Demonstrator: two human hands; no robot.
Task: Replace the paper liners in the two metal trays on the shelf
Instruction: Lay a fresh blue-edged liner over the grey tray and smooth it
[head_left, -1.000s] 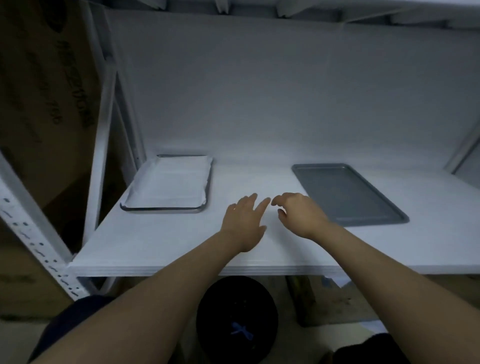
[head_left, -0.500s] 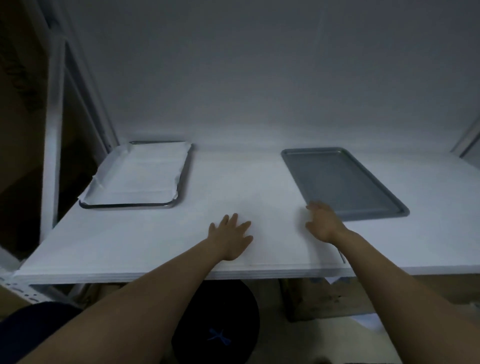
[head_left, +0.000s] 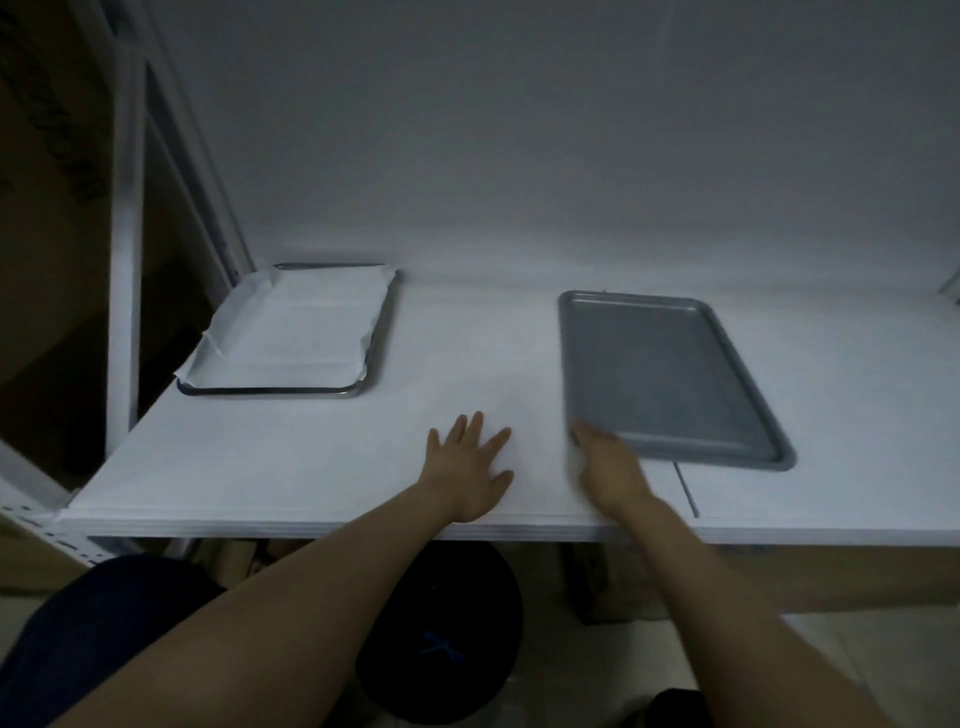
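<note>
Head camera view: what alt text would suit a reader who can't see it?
A person's left hand lies flat on a white shelf while the blurred right hand reaches the near corner of a bare grey metal tray. Farther left, a steel tray holds white paper.

A single wide-angle camera worn on the head stands close before the near edge of the shelf (head_left: 291, 457) and looks forward and down. The back wall (head_left: 519, 156) fills the far part, and the floor (head_left: 857, 649) shows under the near edge.

Shelf (head_left: 291, 457) — lined tray (head_left: 270, 392), bare tray (head_left: 670, 374)
</note>
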